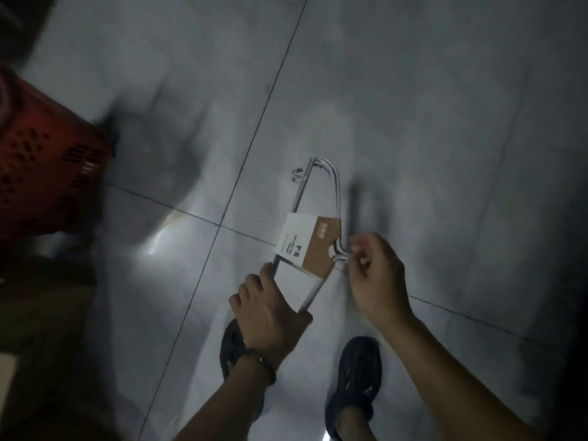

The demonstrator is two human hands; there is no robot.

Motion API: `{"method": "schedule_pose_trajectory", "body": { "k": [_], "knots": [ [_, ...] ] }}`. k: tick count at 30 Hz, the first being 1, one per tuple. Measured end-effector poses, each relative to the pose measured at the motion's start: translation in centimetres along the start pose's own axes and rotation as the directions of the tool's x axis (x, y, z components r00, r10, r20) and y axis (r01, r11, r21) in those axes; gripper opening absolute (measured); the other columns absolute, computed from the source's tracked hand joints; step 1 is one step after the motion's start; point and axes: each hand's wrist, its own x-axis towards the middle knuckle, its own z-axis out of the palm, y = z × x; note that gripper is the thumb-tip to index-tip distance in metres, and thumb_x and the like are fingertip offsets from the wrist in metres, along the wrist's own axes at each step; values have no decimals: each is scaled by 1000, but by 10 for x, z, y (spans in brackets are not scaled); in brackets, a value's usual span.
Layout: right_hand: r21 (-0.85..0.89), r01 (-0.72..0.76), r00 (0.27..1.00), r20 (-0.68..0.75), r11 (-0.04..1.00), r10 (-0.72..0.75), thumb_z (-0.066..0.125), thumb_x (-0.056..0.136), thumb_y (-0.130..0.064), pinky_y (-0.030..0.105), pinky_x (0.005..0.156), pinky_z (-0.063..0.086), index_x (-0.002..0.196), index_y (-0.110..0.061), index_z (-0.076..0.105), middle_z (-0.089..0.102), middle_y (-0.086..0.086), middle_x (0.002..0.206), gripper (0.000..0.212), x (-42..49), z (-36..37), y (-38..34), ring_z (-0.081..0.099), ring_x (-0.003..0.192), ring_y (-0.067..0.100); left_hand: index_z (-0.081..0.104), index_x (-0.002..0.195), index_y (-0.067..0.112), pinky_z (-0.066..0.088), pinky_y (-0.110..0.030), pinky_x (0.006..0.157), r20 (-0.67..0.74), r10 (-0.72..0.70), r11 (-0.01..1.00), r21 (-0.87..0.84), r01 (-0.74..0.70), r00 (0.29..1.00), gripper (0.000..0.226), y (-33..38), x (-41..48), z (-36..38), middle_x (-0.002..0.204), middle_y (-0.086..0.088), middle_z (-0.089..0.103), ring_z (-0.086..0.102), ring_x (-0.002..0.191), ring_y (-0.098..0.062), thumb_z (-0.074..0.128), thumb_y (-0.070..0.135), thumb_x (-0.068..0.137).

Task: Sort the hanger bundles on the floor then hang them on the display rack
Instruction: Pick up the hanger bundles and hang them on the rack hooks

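A card-wrapped bundle of metal hangers [305, 246] is held in the air above the grey tiled floor [413, 106]. The left hand [270, 316] grips its lower end with curled fingers. The right hand [378, 278] pinches the hooks [339, 254] at the side. A red plastic basket [41, 173] stands at the left of the dim room, and dark shoes [356, 377] show below.

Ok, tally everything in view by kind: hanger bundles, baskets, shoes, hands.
Hanger bundle: 1
Red plastic basket: 1
Dark shoes: 2, left shoe and right shoe
Hands: 2, left hand and right hand
Total: 6
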Motion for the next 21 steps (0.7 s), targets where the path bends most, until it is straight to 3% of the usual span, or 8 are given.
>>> {"method": "schedule_pose_trajectory", "body": {
  "k": [3, 6, 11, 14, 16, 18, 20, 21],
  "knots": [
    [-45, 24, 999, -34, 999, -26, 67, 100, -25, 15, 76, 44, 135, -21, 50, 50, -4, 133, 39, -7, -79, -60, 56, 113, 13, 40, 149, 18, 44, -43, 94, -69, 97, 994, -41, -100, 993, 117, 50, -52, -80, 120, -2, 53, 51, 105, -24, 78, 58, 46],
    [-21, -14, 994, -113, 1000, 11, 68, 98, -34, 26, 72, 46, 148, -21, 37, 39, 13, 145, 60, -22, -165, -122, 58, 116, 28, 45, 147, 16, 43, -42, 87, -176, 235, 962, -99, -255, 956, 111, 97, -103, -170, 114, -1, 53, 50, 100, -23, 76, 53, 48],
    [270, -130, 939, -275, 954, 205, 66, 98, -48, 29, 62, 53, 140, -29, 19, 61, 13, 126, 66, -72, -308, -224, 70, 90, 25, 48, 146, 13, 41, -42, 85, -285, 423, 882, -86, -462, 860, 109, 154, -183, -300, 112, 0, 53, 51, 98, -24, 79, 50, 48],
    [345, -137, 899, -351, 928, 263, 52, 105, -50, 25, 55, 47, 131, -17, 39, 70, 13, 111, 44, -117, -379, -266, 68, 76, 17, 50, 145, 14, 40, -41, 86, -312, 501, 823, -115, -556, 807, 109, 175, -227, -357, 115, 0, 54, 54, 101, -25, 79, 54, 48],
    [345, -114, 835, -475, 932, 278, 41, 110, -45, 26, 55, 40, 120, -14, 47, 69, 16, 109, 34, -158, -415, -287, 65, 77, 20, 43, 150, 22, 36, -40, 90, -245, 580, 776, -123, -618, 777, 117, 184, -256, -388, 124, 5, 51, 52, 110, -22, 77, 71, 49],
    [332, -111, 744, -597, 937, 299, 37, 112, -41, 32, 66, 41, 128, -11, 50, 67, 19, 118, 36, -205, -445, -302, 66, 95, 34, 32, 152, 36, 33, -38, 96, -133, 671, 712, -159, -684, 730, 115, 191, -281, -413, 134, 16, 43, 46, 122, -13, 60, 93, 56],
    [320, -110, 658, -686, 941, 310, 37, 112, -41, 36, 77, 44, 144, -8, 46, 65, 20, 125, 47, -254, -467, -309, 64, 110, 41, 33, 140, 49, 43, -33, 100, -56, 745, 609, -352, -711, 665, 84, 203, -296, -440, 138, 18, 42, 51, 124, -9, 52, 93, 71],
    [309, -101, 621, -723, 946, 303, 37, 111, -43, 36, 78, 43, 148, -10, 44, 66, 20, 124, 50, -277, -477, -309, 65, 110, 41, 36, 132, 52, 50, -27, 95, -41, 764, 543, -498, -676, 644, 68, 214, -303, -457, 138, 16, 45, 58, 118, -8, 56, 87, 77]
  ]
}}
